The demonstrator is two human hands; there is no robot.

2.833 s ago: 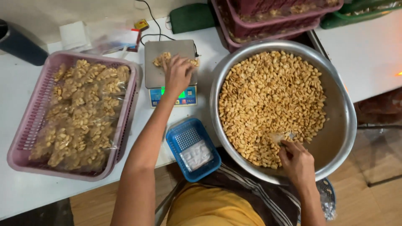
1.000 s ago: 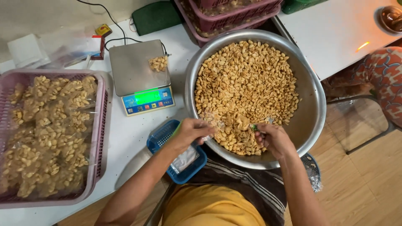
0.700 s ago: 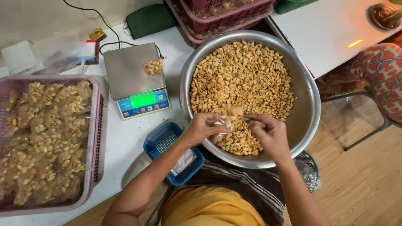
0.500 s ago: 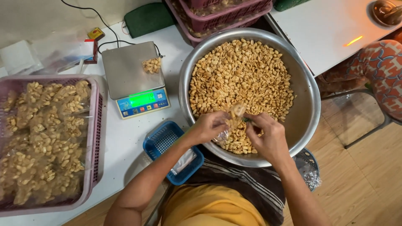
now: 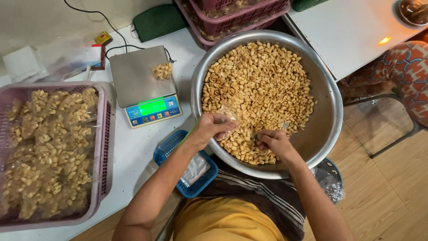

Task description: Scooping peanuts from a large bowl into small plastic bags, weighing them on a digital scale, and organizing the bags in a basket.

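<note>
Both hands work over the near side of a large steel bowl (image 5: 327, 116) heaped with shelled peanuts (image 5: 258, 89). The left hand (image 5: 213, 128) is closed, fingers curled and pinching the mouth of a small clear plastic bag (image 5: 230, 121) that lies on the peanuts just beside its knuckles. The right hand (image 5: 273, 142) is also closed, fingers bunched on something small and pressed down into the nuts at the near edge of the heap; what it grips is too hidden to name. The 2 hands sit near each other, not touching.

The bowl rests partly on the white table (image 5: 142, 147) and juts out over the person's lap. To its left stands a digital kitchen scale (image 5: 141, 85) with a lit green display, and a small pile of peanuts (image 5: 162, 70) lies on the far right corner of its steel platform. Just in front of the scale, under the left forearm, sits a small blue basket (image 5: 171, 149) holding clear bags. Farther left, a pink crate (image 5: 103, 147) is filled with sealed bags of peanuts. Behind the bowl, stacked pink crates (image 5: 240, 22) hold more nuts. A dark green cloth (image 5: 156, 20) lies beside them.
</note>
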